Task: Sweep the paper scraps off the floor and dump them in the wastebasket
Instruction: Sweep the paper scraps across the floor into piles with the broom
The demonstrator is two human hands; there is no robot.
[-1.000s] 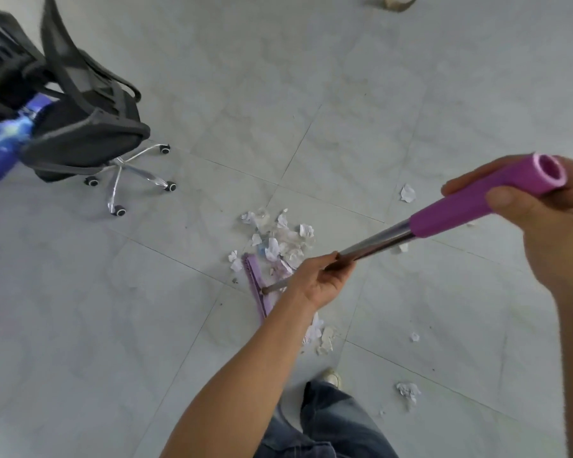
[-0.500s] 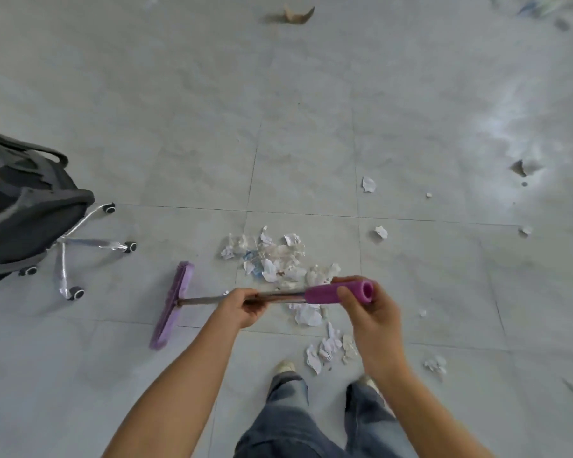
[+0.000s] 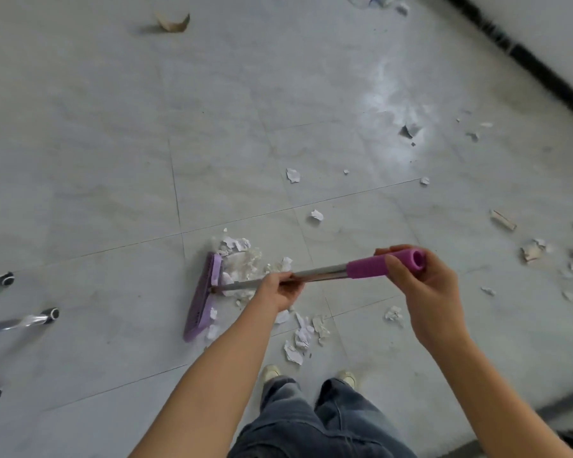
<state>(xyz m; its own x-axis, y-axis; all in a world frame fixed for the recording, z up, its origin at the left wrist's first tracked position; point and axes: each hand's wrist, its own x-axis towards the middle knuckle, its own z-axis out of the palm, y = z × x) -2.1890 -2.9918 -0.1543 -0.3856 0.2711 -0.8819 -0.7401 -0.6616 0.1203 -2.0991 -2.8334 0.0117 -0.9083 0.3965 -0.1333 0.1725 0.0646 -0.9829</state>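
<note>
Centrally, a person's two hands hold a broom [image 3: 325,272] low over a pale tiled floor [image 3: 113,166]. The left hand [image 3: 280,290] curls round the bare metal shaft about midway along its length. The right hand [image 3: 424,292] grips the purple sleeve [image 3: 369,267] at the top of the handle, with the thumb laid across the sleeve and the fingers wrapped behind it. The sleeve's open end shows just past the right hand's fingers.

The broom head [image 3: 203,300], also purple, lies on the floor beyond the left hand and to its left. One long side of it touches a heap of paper scraps [image 3: 242,259]. This heap sits between the broom head and the left hand and is partly hidden under the shaft.

A second, looser cluster of scraps [image 3: 300,337] lies just below the left hand, near the person's pale shoes [image 3: 272,371] and blue jeans [image 3: 311,424]. Two single scraps [image 3: 292,175] lie apart from the heap, farther out than both hands. More torn pieces [image 3: 533,251] are strewn well to the right of the right hand.

Chrome chair legs with black casters [image 3: 30,319] enter at the far left, well apart from the left hand. A brown cardboard fragment [image 3: 172,23] lies far beyond both hands, and a dark baseboard [image 3: 526,61] runs along the wall at the upper right.
</note>
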